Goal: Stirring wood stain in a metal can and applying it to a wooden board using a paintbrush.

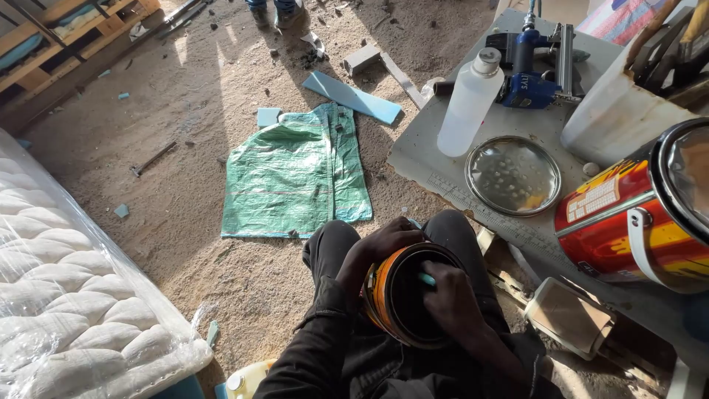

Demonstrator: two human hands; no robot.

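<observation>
Far left, a mattress (81, 295) in clear plastic lies on the sandy floor. Next a green sack (295, 174), flat, w/ a blue board (353, 97) near its top. In the middle the person sits w/ an orange can (402, 295) on the lap, tilted, open mouth up. Left hand (384, 244) grips the can rim, fingers curled on it. Right hand (450, 299) is over the mouth – fingers closed on a small teal tool (427, 279). Right, on a grey table (421, 151): white bottle (468, 103), round lid (513, 175), red can (642, 210) on its side.
</observation>
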